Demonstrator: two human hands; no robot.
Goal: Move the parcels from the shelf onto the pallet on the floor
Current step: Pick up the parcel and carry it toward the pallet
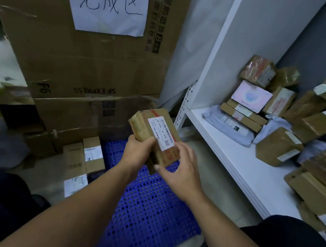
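So we've got both hands on one parcel [155,134] right now, a taped brown box with a white shipping label facing up at us. It's held up in the air over the blue pallet [149,211], not touching it. Our left hand [138,153] is wrapped around the near-left end of the box, fingers curled over the edge, and our right hand [181,172] grips the near-right corner with the thumb underneath and the fingers resting on the label side. So both hands are closed around that same box.

The pallet is the perforated plastic kind, sitting on the floor at about 6 o'clock from the parcel. Over at 8 o'clock a few small boxes [87,160] sit at the pallet's left edge, though we honestly can't tell if they're all on the pallet or partly on the floor.

At 3 o'clock is the white shelf [243,171] with a messy pile of parcels [297,124] toward its back and right side: brown boxes, a grey mailer bag [227,127] and a flat box with a pinkish print [251,96]. The front-left part of the shelf board is bare.

At 11 o'clock, big cardboard cartons [83,72] are stacked behind the pallet, one printed SF EXPRESS upside down, and a handwritten paper sign [108,4] is taped up top.
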